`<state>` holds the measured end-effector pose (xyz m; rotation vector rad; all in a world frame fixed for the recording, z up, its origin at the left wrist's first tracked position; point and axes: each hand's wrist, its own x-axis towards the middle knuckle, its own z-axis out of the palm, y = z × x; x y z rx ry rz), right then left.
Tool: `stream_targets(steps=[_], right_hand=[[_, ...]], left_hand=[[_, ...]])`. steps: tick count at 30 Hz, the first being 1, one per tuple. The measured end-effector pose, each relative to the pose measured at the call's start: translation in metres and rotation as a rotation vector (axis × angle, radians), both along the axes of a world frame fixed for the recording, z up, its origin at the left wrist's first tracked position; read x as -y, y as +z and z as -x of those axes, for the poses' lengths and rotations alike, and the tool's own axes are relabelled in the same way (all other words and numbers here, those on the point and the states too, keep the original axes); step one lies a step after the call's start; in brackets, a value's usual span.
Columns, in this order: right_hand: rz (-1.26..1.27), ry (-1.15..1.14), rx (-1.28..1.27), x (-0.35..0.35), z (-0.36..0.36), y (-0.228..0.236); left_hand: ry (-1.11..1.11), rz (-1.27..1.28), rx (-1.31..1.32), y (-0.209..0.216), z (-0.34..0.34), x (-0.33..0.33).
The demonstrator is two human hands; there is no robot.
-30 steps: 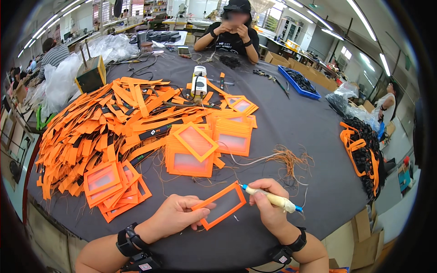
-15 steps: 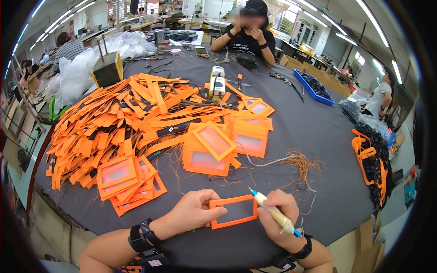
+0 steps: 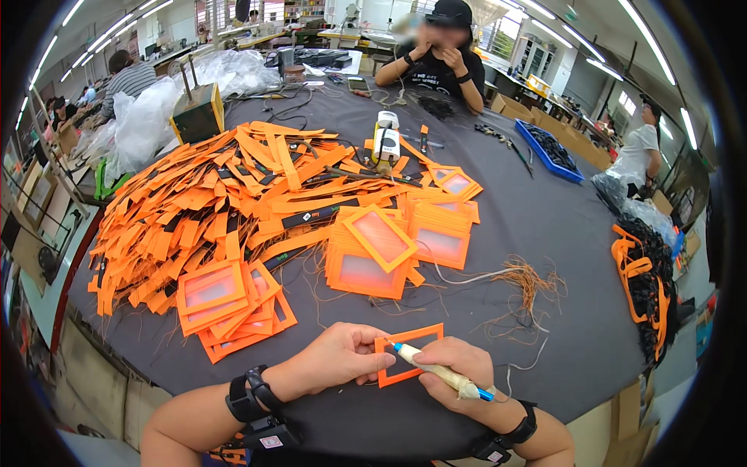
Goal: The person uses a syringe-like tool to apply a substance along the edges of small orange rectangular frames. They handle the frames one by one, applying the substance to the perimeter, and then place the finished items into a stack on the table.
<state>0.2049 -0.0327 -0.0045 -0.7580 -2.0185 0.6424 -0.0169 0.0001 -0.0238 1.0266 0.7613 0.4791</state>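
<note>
My left hand [image 3: 336, 359] pinches the left side of an orange rectangular frame [image 3: 430, 331] with a see-through window, thumb in front. A pen-shaped tool [image 3: 436, 371] with a cream wrapped grip and blue ends is gripped in my right hand [image 3: 465, 367]. Its tip meets, or nearly meets, the frame's upper left corner, and its shaft crosses in front of the window. Beyond my hands lie stacks of similar orange windowed pieces [image 3: 366, 274], with a smaller, fanned pile [image 3: 212, 289] to the left.
A large heap of orange strips [image 3: 179, 210] covers the table's left side. Loose orange threads [image 3: 529, 282] lie at right, near a thin pale cord. A white device [image 3: 385, 140] stands behind the stacks. Farther back are a blue tray [image 3: 548, 149] and a seated co-worker [image 3: 436, 70].
The tool's tip has moved left and down, from above the frame to its upper left corner. The frame has tilted, its right end higher. The whole view has shifted slightly.
</note>
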Motion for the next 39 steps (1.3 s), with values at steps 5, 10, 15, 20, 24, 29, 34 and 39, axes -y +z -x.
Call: stream_targets(steps=[5,10,15,20,24,29,34,39], right_hand=[[-0.011,0.037,0.018,-0.002,0.000,-0.004],[0.004,0.024,0.022,-0.001,0.002,-0.002],[0.003,0.017,0.027,-0.001,0.002,-0.001],[0.003,0.007,0.027,-0.002,0.001,-0.002],[-0.010,0.029,0.020,-0.001,0.002,-0.001],[0.013,0.000,0.016,-0.001,0.000,-0.002],[0.030,-0.023,-0.034,0.000,-0.001,0.001],[-0.058,-0.267,-0.043,0.001,-0.007,0.005]], left_hand=[[0.035,-0.034,0.025,-0.001,-0.004,0.002],[0.034,-0.019,0.018,0.001,-0.004,0.002],[0.035,-0.024,0.025,0.001,-0.004,0.002],[0.034,-0.019,0.030,0.001,-0.003,0.002],[0.031,-0.017,0.032,0.000,-0.003,0.002],[0.032,-0.020,0.027,0.001,-0.004,0.001],[0.048,-0.017,0.024,0.001,-0.003,0.002],[0.025,-0.043,-0.048,0.009,-0.003,0.001]])
